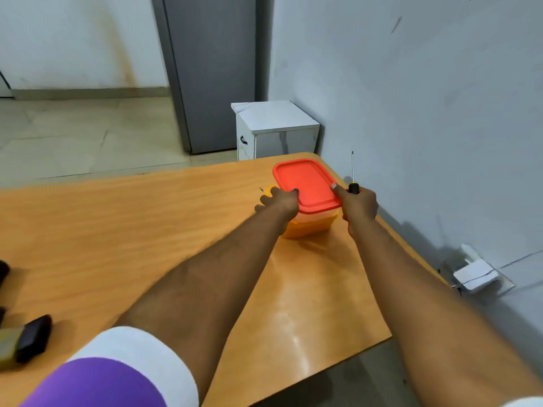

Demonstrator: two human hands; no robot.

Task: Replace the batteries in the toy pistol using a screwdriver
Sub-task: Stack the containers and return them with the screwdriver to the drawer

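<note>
A clear plastic box with a red lid (308, 183) stands near the far right corner of the wooden table (147, 230). My left hand (279, 202) grips the lid's left edge, thumb on top. My right hand (360, 205) holds a screwdriver (353, 180) by its black handle, shaft pointing up, while its thumb presses on the lid's right edge. Something orange shows through the box's lower wall. At the left table edge lies a dark and olive object (25, 340), partly cut off; I cannot tell if it is the toy pistol.
A small yellow item (269, 190) peeks out just behind my left hand. A white cabinet (274, 127) stands on the floor beyond the table. The wall runs close along the table's right side, with a white wall fitting (476, 274) low down.
</note>
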